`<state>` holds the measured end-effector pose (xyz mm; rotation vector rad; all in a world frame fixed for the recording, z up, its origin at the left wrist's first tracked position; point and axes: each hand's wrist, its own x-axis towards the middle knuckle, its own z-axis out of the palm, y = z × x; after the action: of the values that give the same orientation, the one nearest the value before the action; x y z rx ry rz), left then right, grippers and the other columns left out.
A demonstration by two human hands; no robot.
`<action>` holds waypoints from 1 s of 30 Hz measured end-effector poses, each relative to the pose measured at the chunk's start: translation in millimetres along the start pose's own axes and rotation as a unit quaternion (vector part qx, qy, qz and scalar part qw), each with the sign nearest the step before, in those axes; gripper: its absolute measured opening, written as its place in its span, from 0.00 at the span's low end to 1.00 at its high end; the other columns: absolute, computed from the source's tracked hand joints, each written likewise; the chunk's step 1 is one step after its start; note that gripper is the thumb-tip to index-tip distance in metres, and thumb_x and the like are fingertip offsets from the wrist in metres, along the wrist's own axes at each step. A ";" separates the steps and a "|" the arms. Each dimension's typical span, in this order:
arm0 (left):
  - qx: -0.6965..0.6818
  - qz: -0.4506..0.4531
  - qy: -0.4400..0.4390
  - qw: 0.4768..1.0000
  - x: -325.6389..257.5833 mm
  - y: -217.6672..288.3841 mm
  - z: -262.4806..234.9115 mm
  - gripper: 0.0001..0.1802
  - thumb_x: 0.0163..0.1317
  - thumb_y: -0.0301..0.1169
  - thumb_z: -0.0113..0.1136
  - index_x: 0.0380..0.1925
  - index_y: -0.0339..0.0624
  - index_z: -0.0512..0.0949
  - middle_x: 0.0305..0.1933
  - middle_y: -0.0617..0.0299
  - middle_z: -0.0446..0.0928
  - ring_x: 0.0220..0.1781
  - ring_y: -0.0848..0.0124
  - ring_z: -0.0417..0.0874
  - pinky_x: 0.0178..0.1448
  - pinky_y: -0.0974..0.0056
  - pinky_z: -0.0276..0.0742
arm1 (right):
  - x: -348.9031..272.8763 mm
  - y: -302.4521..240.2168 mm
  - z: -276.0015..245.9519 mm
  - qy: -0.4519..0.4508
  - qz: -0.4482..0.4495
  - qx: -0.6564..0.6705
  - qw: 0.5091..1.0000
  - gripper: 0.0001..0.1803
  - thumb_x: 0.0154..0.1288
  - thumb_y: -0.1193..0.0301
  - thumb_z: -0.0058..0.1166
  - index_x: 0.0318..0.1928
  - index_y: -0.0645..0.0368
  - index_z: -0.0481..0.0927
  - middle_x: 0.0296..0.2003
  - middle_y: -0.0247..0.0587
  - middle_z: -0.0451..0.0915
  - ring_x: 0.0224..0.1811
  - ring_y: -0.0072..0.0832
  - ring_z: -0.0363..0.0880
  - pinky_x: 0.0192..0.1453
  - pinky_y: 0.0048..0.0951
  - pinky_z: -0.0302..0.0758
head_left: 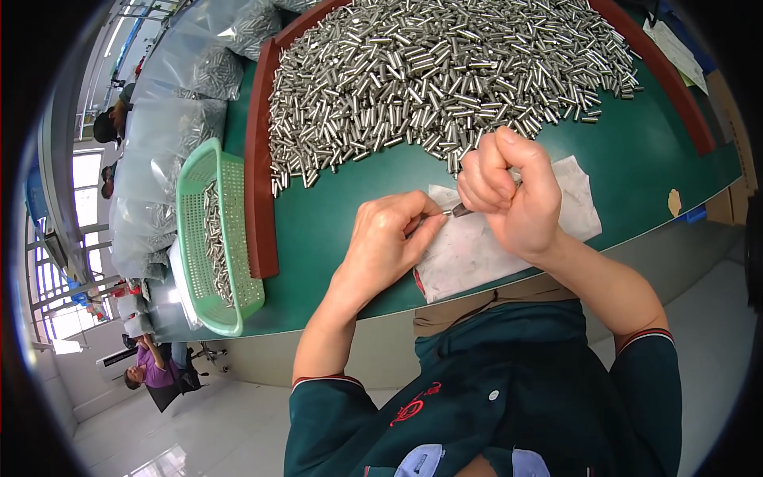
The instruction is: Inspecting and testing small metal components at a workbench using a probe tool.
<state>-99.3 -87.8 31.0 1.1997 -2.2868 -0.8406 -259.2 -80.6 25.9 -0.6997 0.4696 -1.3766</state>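
My left hand (387,238) is closed, thumb and forefinger pinching a small metal pin (447,213) over the white cloth. Just to its right, my right hand (513,195) is wrapped in a fist around a slim dark tool (461,210). The tool's tip meets the pin at the left fingertips; most of the tool is hidden in the fist, so its kind does not show. Beneath both hands lies the smudged white cloth (477,258), near the table's front edge. A large heap of short silvery metal pins (445,79) spreads beyond my hands.
Dark red rails (261,159) border the heap on the green table (334,215). On the left stands a light green plastic basket (191,238) holding pins. Clear plastic bags (151,159) of metal parts line up behind it. A seated person (151,366) is far left.
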 end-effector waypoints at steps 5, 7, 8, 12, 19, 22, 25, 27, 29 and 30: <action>0.002 -0.004 -0.003 1.000 0.4 1.4 0.1 0.04 0.44 0.21 0.60 0.19 0.35 0.74 0.10 0.66 0.61 0.13 0.79 0.56 0.17 0.71 0.54 | 0.0 -0.2 0.0 0.000 0.001 0.000 1.000 0.22 0.64 0.62 0.26 0.12 0.52 0.53 0.07 0.27 0.50 0.10 0.17 0.41 0.16 0.21 0.45; 0.003 -0.006 -0.002 1.000 -0.3 0.8 0.2 0.04 0.44 0.21 0.61 0.19 0.34 0.74 0.10 0.66 0.61 0.13 0.79 0.56 0.17 0.72 0.53 | -0.1 0.6 0.4 0.000 0.003 0.002 1.000 0.22 0.64 0.62 0.26 0.12 0.52 0.52 0.07 0.27 0.50 0.10 0.17 0.41 0.16 0.22 0.45; -0.001 -0.012 -0.004 1.000 -0.8 0.2 0.2 0.04 0.44 0.21 0.60 0.19 0.34 0.74 0.10 0.67 0.61 0.13 0.80 0.56 0.17 0.72 0.53 | 0.0 1.1 0.7 0.000 0.003 0.003 1.000 0.22 0.64 0.62 0.26 0.12 0.52 0.52 0.07 0.27 0.50 0.10 0.17 0.41 0.16 0.22 0.45; -0.005 -0.044 -0.018 0.999 -0.7 2.1 -0.1 0.05 0.44 0.23 0.59 0.18 0.36 0.73 0.10 0.59 0.64 0.11 0.67 0.64 0.17 0.65 0.60 | -0.8 2.5 1.7 0.007 -0.012 -0.012 1.000 0.22 0.64 0.63 0.26 0.12 0.52 0.53 0.08 0.27 0.51 0.10 0.17 0.41 0.16 0.22 0.44; -0.017 -0.053 -0.022 0.998 2.7 4.2 -0.9 0.05 0.44 0.23 0.59 0.17 0.35 0.73 0.09 0.58 0.64 0.10 0.67 0.64 0.17 0.65 0.60 | -3.8 5.3 9.7 0.014 -0.057 -0.083 0.995 0.22 0.64 0.66 0.28 0.11 0.54 0.53 0.09 0.27 0.51 0.12 0.16 0.44 0.17 0.20 0.45; -0.006 -0.060 -0.027 0.998 3.9 7.7 -1.9 0.05 0.45 0.23 0.59 0.17 0.35 0.72 0.09 0.58 0.63 0.10 0.67 0.64 0.18 0.65 0.60 | -6.3 7.5 12.7 0.017 -0.064 -0.115 0.991 0.19 0.61 0.69 0.33 0.12 0.59 0.56 0.11 0.29 0.55 0.15 0.15 0.49 0.19 0.21 0.50; -0.024 -0.047 0.002 0.999 2.9 8.3 -0.7 0.05 0.45 0.23 0.59 0.18 0.35 0.73 0.09 0.57 0.63 0.10 0.66 0.63 0.18 0.64 0.60 | -0.3 3.3 14.2 -0.002 -0.046 -0.140 0.989 0.19 0.60 0.69 0.33 0.13 0.61 0.56 0.11 0.29 0.56 0.15 0.16 0.50 0.19 0.22 0.51; -0.020 -0.057 -0.015 0.998 2.9 10.3 -3.3 0.05 0.46 0.23 0.58 0.19 0.34 0.72 0.08 0.58 0.62 0.10 0.69 0.63 0.18 0.66 0.60 | 0.5 1.1 15.0 -0.006 -0.041 -0.159 0.986 0.19 0.61 0.69 0.33 0.13 0.60 0.56 0.11 0.29 0.56 0.15 0.15 0.50 0.18 0.21 0.50; -0.058 -0.116 -0.047 0.990 1.8 6.9 -10.3 0.05 0.48 0.23 0.56 0.19 0.33 0.72 0.10 0.64 0.63 0.13 0.76 0.64 0.20 0.69 0.60 | 6.8 -5.7 14.2 -0.012 -0.048 -0.123 0.991 0.21 0.63 0.68 0.29 0.11 0.55 0.53 0.09 0.28 0.51 0.12 0.16 0.45 0.16 0.22 0.45; -0.192 -0.107 -0.002 0.976 -1.8 -5.2 -8.3 0.05 0.52 0.25 0.55 0.21 0.34 0.72 0.15 0.68 0.67 0.19 0.81 0.65 0.22 0.72 0.60 | 12.6 -14.2 15.0 -0.020 -0.113 -0.102 0.988 0.21 0.63 0.67 0.28 0.12 0.55 0.53 0.09 0.28 0.51 0.11 0.17 0.44 0.16 0.22 0.44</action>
<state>-90.3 -91.2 33.3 1.2721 -1.8981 -1.2948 -257.4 -91.0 47.7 -0.9693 0.5157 -1.5374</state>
